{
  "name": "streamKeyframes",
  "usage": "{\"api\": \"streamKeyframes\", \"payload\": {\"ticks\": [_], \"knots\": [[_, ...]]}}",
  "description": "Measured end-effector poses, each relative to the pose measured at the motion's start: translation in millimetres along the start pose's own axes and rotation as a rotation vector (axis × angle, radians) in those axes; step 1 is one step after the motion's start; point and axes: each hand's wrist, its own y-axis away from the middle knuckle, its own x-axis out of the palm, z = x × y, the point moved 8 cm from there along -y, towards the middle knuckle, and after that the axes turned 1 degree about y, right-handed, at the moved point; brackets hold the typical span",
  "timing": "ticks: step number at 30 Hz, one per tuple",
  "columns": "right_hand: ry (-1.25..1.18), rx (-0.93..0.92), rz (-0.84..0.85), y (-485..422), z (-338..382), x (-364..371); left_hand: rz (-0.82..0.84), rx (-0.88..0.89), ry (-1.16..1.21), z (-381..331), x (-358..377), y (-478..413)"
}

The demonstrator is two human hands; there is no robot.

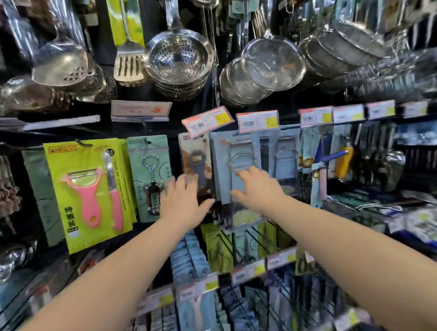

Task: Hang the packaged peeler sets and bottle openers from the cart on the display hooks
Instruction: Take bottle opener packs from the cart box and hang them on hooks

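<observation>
Now the left hand (181, 198) lies flat and open on the hanging brown opener pack (196, 156); the right hand (257, 187) seems open too, touching the blue pack (237, 154) beside it.

Display hooks (84, 143) | hung: green peeler sets (87, 192), mint bottle-opener cards (149, 177), blue packs (221, 170) | price tags (257, 121) above

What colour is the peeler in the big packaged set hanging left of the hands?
Pink peeler, with a matching pink knife, on a lime-green card; head view.
</observation>
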Motion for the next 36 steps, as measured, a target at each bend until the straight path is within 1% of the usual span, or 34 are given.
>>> {"api": "streamKeyframes", "payload": {"ticks": [1,3,7,12,19,24,30,36], "knots": [[0.092,0.005,0.024,13,-3,-2,0.048,0.052,-0.056,-6,1,6],[0.187,0.045,0.070,39,-13,-3,0.146,0.135,-0.108,-17,6,19],[0.245,0.201,0.141,102,-41,-4,0.277,0.236,-0.047,-49,21,51],[0.329,0.409,0.238,192,-81,-12,0.377,0.418,-0.005,-120,48,101],[0.346,0.706,0.279,329,-154,-42,0.427,0.676,0.078,-252,79,179],[0.346,0.885,0.304,419,-210,-69,0.482,0.819,0.147,-357,91,230],[0.345,1.022,0.306,517,-291,-100,0.574,0.959,0.181,-491,100,288],[0.379,1.081,0.324,596,-373,-123,0.609,1.004,0.180,-602,113,332]]}}
